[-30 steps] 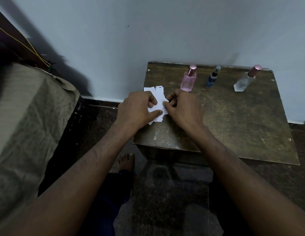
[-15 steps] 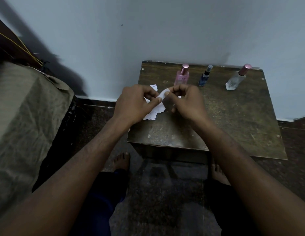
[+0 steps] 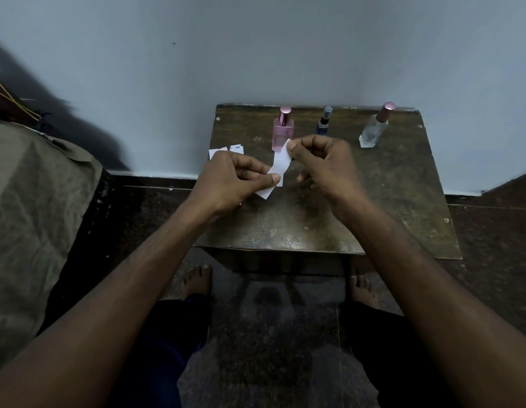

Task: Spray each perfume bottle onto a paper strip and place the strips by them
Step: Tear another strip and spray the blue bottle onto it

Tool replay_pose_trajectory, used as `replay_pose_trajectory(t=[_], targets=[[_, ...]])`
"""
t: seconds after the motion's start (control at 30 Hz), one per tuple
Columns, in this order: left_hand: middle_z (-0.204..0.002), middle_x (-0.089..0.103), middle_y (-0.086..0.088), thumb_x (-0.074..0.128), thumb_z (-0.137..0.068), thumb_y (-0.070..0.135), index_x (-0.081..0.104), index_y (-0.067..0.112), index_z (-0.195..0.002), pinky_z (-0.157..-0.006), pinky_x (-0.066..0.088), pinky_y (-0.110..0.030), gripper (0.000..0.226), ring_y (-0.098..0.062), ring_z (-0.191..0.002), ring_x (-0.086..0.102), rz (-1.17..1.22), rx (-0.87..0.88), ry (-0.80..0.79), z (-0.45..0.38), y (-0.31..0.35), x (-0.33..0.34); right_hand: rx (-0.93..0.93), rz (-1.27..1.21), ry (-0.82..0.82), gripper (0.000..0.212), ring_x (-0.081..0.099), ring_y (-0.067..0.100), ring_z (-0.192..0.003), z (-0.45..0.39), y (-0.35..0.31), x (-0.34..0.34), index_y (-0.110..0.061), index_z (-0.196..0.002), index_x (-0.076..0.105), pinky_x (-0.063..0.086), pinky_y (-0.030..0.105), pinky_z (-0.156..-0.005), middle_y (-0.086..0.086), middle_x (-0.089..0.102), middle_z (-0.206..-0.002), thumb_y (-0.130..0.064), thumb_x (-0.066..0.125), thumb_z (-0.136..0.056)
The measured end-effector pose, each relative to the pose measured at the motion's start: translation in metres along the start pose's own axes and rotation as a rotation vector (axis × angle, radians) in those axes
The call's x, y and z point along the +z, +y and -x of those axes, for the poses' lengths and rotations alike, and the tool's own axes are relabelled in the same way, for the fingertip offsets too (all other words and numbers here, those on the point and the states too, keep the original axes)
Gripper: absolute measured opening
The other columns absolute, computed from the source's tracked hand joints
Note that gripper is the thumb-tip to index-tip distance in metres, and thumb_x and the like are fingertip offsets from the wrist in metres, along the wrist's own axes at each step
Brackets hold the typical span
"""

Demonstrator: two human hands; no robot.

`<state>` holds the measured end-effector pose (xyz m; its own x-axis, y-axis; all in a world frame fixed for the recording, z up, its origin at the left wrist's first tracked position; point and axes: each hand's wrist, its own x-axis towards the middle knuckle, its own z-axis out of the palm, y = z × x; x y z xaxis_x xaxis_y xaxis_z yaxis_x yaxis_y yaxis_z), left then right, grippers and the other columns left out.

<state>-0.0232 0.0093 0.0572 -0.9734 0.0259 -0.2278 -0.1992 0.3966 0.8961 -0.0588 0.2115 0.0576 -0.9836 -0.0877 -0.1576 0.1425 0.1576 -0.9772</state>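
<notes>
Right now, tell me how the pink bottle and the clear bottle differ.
The pink bottle has a rosy tinted body; the clear bottle is colourless. The pink bottle stands at the left of the row and partly behind the held strip; the clear bottle stands at the right, unobstructed. Both carry pink caps.

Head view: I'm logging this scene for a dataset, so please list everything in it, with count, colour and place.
Pink perfume bottle: 1, pink, table's far edge, leftmost.
Blue bottle: 1, dark blue, middle of the row.
Clear bottle: 1, clear with pink cap, rightmost.
Paper strip: 1, white, held above the table between both hands.
Loose paper pieces: several, white, table's left side, partly behind the left hand.
Table: 1, dark brown, against the wall.
Cloth: 1, olive, far left.
Left hand: pinches the strip's lower end.
Right hand: pinches its upper end.
</notes>
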Motion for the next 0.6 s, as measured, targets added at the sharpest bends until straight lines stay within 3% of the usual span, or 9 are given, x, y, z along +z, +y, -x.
replay_pose_trajectory(t=[0.1, 0.2, 0.27, 0.47, 0.6], targets=[[-0.082, 0.082, 0.007, 0.090, -0.084, 0.033, 0.084, 0.019, -0.097, -0.061, 0.053, -0.011, 0.020, -0.003, -0.079, 0.078, 0.000, -0.004, -0.007, -0.001, 0.003, 0.005, -0.020, -0.011, -0.034, 0.014, 0.061, 0.005, -0.055, 0.002, -0.003, -0.005, -0.009, -0.101, 0.076, 0.046, 0.016, -0.049, 0.001, 0.077, -0.086, -0.023, 0.075, -0.099], [-0.084, 0.083, 0.004, 0.091, -0.080, 0.039, 0.085, 0.020, -0.096, -0.082, 0.062, -0.029, 0.026, -0.011, -0.086, 0.080, -0.002, -0.008, -0.006, -0.002, 0.004, 0.008, -0.026, -0.011, -0.025, 0.015, 0.061, 0.006, -0.056, 0.001, -0.004, -0.007, -0.007, -0.100, 0.076, 0.045, 0.017, -0.049, 0.004, 0.075, -0.083, -0.021, 0.078, -0.096], [-0.084, 0.083, 0.003, 0.091, -0.080, 0.042, 0.084, 0.021, -0.095, -0.082, 0.062, -0.035, 0.027, -0.014, -0.085, 0.080, 0.013, -0.018, -0.013, -0.002, 0.004, 0.008, -0.030, -0.025, 0.018, 0.017, 0.062, 0.013, -0.060, -0.002, -0.003, -0.008, -0.005, -0.099, 0.076, 0.048, 0.021, -0.051, 0.009, 0.078, -0.088, -0.023, 0.077, -0.097], [-0.066, 0.074, 0.011, 0.080, -0.092, 0.047, 0.084, 0.023, -0.088, -0.073, 0.047, -0.028, 0.025, 0.002, -0.060, 0.062, -0.004, 0.026, -0.058, 0.007, 0.006, 0.016, -0.077, 0.028, 0.105, 0.021, 0.062, 0.015, -0.059, 0.002, 0.003, -0.010, -0.008, -0.098, 0.077, 0.053, 0.026, -0.054, 0.010, 0.079, -0.091, -0.029, 0.076, -0.098], [-0.083, 0.081, 0.006, 0.082, -0.094, 0.033, 0.084, 0.022, -0.097, -0.075, 0.053, -0.023, 0.012, -0.001, -0.074, 0.071, -0.020, 0.034, -0.159, 0.014, 0.009, 0.024, -0.093, 0.050, 0.141, 0.013, 0.063, 0.010, -0.057, 0.007, 0.004, -0.017, -0.011, -0.099, 0.079, 0.054, 0.024, -0.057, 0.002, 0.080, -0.088, -0.023, 0.074, -0.099]])
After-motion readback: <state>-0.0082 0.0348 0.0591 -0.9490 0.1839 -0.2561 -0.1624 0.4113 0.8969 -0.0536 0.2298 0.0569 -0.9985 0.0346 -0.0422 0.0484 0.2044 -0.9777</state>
